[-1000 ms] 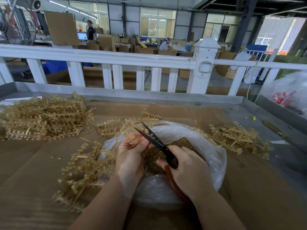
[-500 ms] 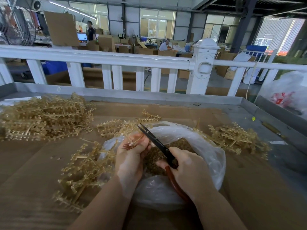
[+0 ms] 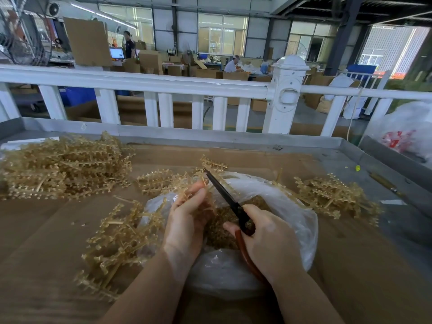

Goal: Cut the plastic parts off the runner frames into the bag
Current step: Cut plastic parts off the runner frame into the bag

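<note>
Fingers (image 3: pixel 198 190) of the left hand (image 3: pixel 187 220) pinch a frame (image 3: pixel 205 202) over the open bag (image 3: pixel 292 206), so cut parts likely drop in. Right hand (image 3: pixel 268 242) grips the scissors (image 3: pixel 224 197), blades closed together. Uncut frames (image 3: pixel 63 167) lie far left on the surface (image 3: pixel 35 230).

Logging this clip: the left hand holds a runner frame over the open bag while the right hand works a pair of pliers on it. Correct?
Not quite. The head view shows the right hand gripping scissors, not pliers. The rest stands: the left hand holds a runner frame over the open bag.
</note>
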